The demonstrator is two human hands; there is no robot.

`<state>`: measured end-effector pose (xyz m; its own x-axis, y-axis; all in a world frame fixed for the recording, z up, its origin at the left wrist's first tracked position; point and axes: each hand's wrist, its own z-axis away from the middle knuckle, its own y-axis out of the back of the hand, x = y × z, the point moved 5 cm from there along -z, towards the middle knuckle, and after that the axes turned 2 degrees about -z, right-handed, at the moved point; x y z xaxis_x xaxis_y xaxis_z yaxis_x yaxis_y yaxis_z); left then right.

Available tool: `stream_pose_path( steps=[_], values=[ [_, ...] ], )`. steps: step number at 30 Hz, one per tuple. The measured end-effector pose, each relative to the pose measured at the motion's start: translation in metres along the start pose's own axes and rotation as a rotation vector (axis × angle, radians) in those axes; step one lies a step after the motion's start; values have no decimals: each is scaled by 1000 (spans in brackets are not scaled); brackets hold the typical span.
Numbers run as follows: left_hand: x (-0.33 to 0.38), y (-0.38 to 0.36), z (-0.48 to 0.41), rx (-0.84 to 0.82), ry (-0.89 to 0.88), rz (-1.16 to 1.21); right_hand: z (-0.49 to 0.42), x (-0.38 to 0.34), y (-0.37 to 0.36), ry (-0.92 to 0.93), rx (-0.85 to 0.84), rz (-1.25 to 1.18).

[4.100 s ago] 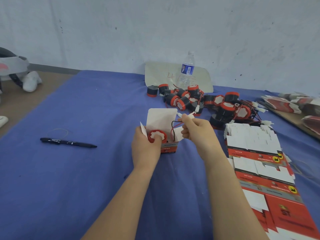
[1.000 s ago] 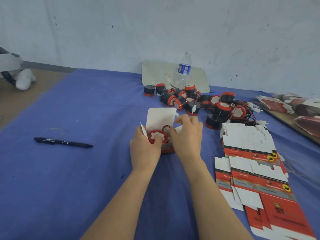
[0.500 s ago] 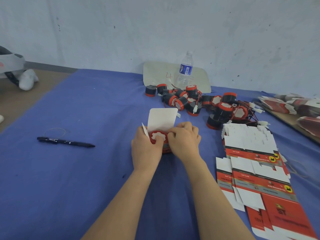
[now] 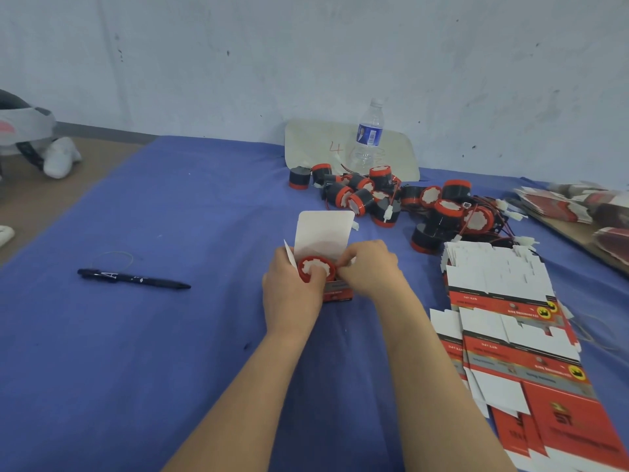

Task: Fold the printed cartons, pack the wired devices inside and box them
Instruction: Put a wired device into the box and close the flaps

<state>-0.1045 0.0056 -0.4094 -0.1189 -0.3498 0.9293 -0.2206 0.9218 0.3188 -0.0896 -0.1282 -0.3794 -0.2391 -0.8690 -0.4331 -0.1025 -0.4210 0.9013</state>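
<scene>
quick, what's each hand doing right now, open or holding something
Left hand: grips the carton, thumb on the red device inside.
Right hand: fingers curled at the carton's right edge; what they pinch cannot be told.

One head-worn wide-angle view: I look forward and down, close over my left hand (image 4: 291, 294) and right hand (image 4: 369, 267), toward the wall (image 4: 306, 56).

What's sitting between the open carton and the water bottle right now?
The left end of the device pile lies between the carton and the bottle. The head view shows it.
</scene>
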Motion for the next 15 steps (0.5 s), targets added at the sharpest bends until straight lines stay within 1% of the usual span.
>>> stream_pose_path(
  steps=[3, 6, 8, 9, 10, 11, 13, 15],
  values=[
    [-1, 0, -1, 0, 18, -7, -5, -7, -1, -70, -67, 136],
    [-2, -1, -2, -7, 28, 4, -12, -9, -3, -89, -124, 172],
    [-3, 0, -2, -6, 23, 5, -13, -8, -3, -66, -130, 160],
    [-3, 0, -2, -2, 18, 6, -12, -6, -3, -36, -114, 114],
    [-3, 0, -2, 5, 12, 10, -9, -3, -1, 7, -84, 17],
    [-3, 0, -2, 13, 9, 14, -6, 1, 3, 45, -40, -132],
    [-3, 1, -2, 22, 13, 14, 1, 15, 15, 69, 105, -433],
    [-4, 0, -3, 21, 26, 13, 3, 32, 26, 43, 254, -562]
  ],
)
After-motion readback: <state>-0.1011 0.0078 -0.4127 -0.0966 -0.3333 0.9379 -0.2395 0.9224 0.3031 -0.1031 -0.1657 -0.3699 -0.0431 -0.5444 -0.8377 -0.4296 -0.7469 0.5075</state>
